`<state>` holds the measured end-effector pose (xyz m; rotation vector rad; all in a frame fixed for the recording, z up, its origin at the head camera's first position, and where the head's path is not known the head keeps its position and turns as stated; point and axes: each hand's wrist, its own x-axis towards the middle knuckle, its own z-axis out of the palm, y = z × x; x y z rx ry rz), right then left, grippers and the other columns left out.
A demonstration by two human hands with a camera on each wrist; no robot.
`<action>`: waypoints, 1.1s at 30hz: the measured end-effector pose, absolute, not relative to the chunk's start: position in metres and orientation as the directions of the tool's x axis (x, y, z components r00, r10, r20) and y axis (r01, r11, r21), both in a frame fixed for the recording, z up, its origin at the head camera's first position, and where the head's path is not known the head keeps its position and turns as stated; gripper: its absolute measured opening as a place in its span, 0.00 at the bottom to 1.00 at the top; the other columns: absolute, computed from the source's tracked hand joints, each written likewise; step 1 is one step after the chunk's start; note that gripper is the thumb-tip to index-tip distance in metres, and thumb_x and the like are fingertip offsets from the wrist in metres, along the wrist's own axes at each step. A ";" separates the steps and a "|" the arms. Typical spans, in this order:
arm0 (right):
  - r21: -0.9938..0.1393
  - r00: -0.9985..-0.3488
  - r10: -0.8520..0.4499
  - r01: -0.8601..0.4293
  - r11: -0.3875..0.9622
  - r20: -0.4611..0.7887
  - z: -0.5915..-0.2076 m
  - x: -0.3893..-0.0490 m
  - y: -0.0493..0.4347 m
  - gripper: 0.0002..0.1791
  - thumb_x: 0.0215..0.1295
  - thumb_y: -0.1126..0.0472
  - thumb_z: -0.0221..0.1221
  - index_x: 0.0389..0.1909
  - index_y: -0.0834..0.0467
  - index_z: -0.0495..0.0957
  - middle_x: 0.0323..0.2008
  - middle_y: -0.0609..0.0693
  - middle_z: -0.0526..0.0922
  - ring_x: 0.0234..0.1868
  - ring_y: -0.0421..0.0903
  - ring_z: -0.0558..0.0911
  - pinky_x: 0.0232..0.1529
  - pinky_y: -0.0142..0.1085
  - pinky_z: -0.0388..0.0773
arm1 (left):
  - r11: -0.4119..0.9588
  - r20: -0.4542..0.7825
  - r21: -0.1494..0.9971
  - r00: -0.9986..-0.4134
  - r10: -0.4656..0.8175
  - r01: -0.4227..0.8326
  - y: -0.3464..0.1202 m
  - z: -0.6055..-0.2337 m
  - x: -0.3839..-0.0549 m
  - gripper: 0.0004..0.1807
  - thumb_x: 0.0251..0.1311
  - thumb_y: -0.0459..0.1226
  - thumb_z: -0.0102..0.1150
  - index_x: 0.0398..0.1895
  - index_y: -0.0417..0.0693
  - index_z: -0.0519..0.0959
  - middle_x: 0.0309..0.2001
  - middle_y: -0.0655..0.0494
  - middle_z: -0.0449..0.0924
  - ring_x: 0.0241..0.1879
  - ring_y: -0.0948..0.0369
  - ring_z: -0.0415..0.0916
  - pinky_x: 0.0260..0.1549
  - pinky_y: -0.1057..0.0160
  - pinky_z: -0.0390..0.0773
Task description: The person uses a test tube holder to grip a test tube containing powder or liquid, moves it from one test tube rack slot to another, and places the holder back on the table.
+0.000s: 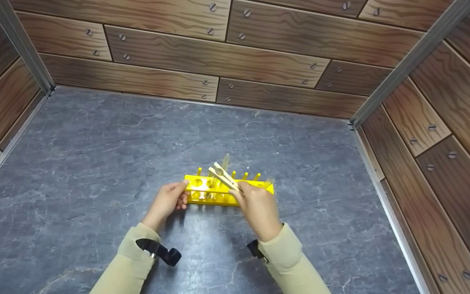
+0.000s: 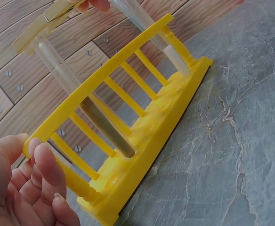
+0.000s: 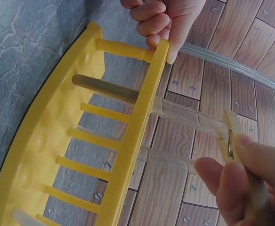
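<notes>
My left hand pinches the left end of a yellow test tube rack's top bar between thumb and fingers. A wooden test tube holder, like a clothespin with a metal spring, is in my right hand. Its tips are at the mouth of a glass test tube with brownish liquid, which stands in the rack near the left end. Whether the tips clamp the glass I cannot tell. Another tube with whitish contents stands at the rack's far end. Behind the rack rises a clear tube.
Several yellow pegs stick up along the rack's back side. The rack stands on a grey marbled surface. Wood-patterned walls with metal corner strips enclose it at the back and sides.
</notes>
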<state>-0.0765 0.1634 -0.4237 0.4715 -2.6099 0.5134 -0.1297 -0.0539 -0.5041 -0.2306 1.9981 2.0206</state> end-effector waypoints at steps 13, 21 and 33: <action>-0.281 -0.845 -0.240 -0.407 0.869 0.478 -0.424 -0.076 0.165 0.11 0.60 0.54 0.61 0.31 0.60 0.79 0.16 0.47 0.75 0.12 0.37 0.64 0.13 0.27 0.63 | 0.011 -0.303 0.953 -0.949 0.091 -0.303 -0.054 -0.505 -0.130 0.20 0.68 0.42 0.48 0.28 0.30 0.75 0.15 0.55 0.70 0.12 0.65 0.67 0.15 0.70 0.66; -0.290 -0.840 -0.233 -0.409 0.865 0.490 -0.424 -0.076 0.165 0.11 0.60 0.55 0.62 0.32 0.61 0.79 0.17 0.49 0.78 0.13 0.37 0.66 0.14 0.28 0.65 | 0.016 -0.323 0.946 -0.943 0.084 -0.322 -0.054 -0.505 -0.130 0.20 0.68 0.43 0.49 0.27 0.33 0.75 0.15 0.55 0.70 0.13 0.65 0.67 0.16 0.69 0.67; -0.308 -0.841 -0.222 -0.408 0.859 0.494 -0.423 -0.076 0.165 0.12 0.60 0.56 0.61 0.35 0.62 0.80 0.20 0.50 0.80 0.14 0.38 0.68 0.15 0.28 0.67 | 0.012 -0.316 0.949 -0.945 0.086 -0.316 -0.054 -0.506 -0.131 0.19 0.68 0.42 0.48 0.26 0.34 0.75 0.15 0.55 0.70 0.12 0.65 0.67 0.15 0.70 0.67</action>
